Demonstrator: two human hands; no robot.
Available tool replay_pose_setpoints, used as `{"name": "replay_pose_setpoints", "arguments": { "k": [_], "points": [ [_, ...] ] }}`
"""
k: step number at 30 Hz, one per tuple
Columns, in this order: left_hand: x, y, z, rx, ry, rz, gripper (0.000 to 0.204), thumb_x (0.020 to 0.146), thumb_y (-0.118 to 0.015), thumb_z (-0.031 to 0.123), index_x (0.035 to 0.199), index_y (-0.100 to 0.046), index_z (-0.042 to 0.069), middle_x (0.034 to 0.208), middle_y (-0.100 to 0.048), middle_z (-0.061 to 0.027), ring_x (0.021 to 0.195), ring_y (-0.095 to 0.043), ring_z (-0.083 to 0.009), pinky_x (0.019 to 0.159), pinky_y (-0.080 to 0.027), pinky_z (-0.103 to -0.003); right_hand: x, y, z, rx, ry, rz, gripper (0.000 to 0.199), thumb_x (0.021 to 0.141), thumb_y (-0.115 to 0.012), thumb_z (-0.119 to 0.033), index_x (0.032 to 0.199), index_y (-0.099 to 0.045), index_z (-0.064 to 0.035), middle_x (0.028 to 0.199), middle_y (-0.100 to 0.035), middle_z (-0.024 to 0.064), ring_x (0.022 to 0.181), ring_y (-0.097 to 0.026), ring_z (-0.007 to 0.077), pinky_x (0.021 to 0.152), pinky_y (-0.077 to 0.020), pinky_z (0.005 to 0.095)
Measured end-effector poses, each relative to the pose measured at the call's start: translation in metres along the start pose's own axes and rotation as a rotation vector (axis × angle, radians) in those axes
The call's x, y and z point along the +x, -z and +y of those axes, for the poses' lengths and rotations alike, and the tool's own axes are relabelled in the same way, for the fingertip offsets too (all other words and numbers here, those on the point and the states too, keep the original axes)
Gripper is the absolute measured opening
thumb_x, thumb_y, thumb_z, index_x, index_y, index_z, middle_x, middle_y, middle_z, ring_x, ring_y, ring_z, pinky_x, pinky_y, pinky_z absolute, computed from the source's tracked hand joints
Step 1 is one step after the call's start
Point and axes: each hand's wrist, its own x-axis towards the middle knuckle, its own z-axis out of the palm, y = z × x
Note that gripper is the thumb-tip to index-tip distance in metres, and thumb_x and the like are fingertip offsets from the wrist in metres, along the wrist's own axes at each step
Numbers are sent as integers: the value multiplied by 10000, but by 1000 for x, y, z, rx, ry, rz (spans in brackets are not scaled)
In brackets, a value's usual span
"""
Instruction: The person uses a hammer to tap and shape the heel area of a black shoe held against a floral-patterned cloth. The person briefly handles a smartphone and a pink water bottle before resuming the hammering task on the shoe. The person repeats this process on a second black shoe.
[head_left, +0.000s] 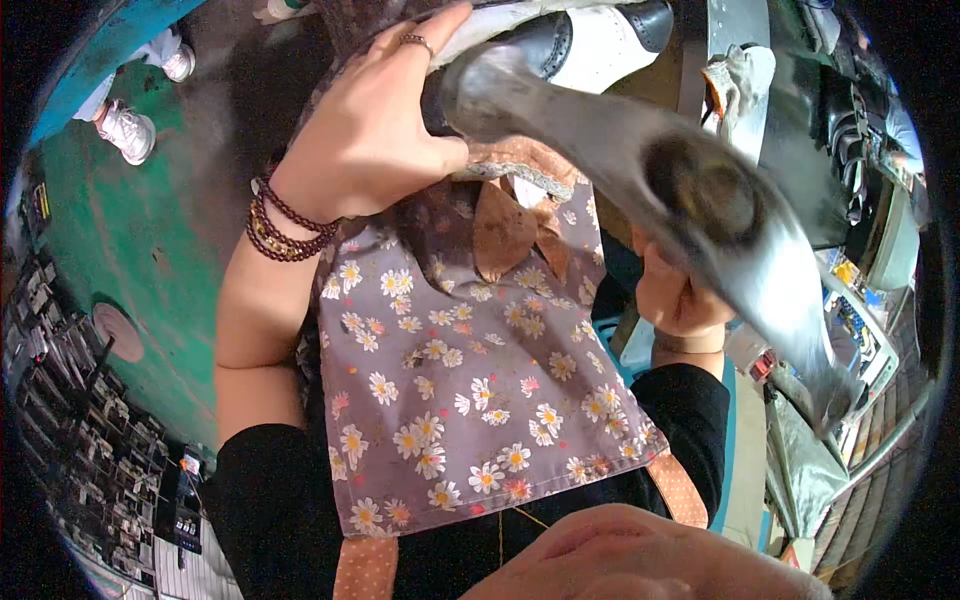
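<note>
My left hand [370, 130], with a ring and beaded bracelets at the wrist, grips the near end of a black-and-white shoe [600, 50] above my lap. Its fingers lie along the shoe's pale edge, and the thumb curls round the near side. A steel hammer [610, 140] is raised close to the camera, blurred by motion. Its rounded face hangs over the shoe beside my left hand, and the other end tapers down to the right. Below the hammer head, my right hand [680, 295] is closed round what appears to be its handle, mostly hidden by the head.
A flowered apron [470, 400] covers my front and lap. Pale gloves or cloth [740, 90] lie on a metal surface at the far right. Several dark shoes [850, 150] stand beyond. Another person's white shoes [130, 135] rest on the green floor [150, 260] at left.
</note>
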Motion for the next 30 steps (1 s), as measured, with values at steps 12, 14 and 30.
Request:
{"name": "replay_pose_setpoints", "arguments": {
  "k": [12, 14, 30],
  "points": [
    [0, 15, -8, 101, -62, -107, 847, 724, -738, 26, 1462, -324, 4, 1499, -361, -174, 1382, -359, -258, 1148, -259, -359, 1, -2, -6, -79, -116, -17, 387, 746, -657, 11, 1122, -642, -77, 907, -631, 133, 758, -655, 318, 646, -524, 378],
    [2, 11, 7, 392, 121, -84, 861, 696, -749, 22, 1454, -340, 6, 1507, -349, -180, 1403, -331, -273, 1157, -244, -370, 1, -13, 17, -93, 20, -57, 595, 666, -663, 6, 1242, -611, -137, 824, -575, 94, 624, -631, 303, 532, -524, 379],
    [-7, -2, 18, 573, 99, 95, 758, 669, -603, -67, 1396, -442, 73, 1449, -446, -150, 1375, -388, -287, 1133, -303, -357, 9, -6, 13, -115, -13, 184, 469, 869, -577, 51, 1330, -519, -14, 1234, -609, 214, 1073, -642, 333, 895, -504, 375]
  ]
}}
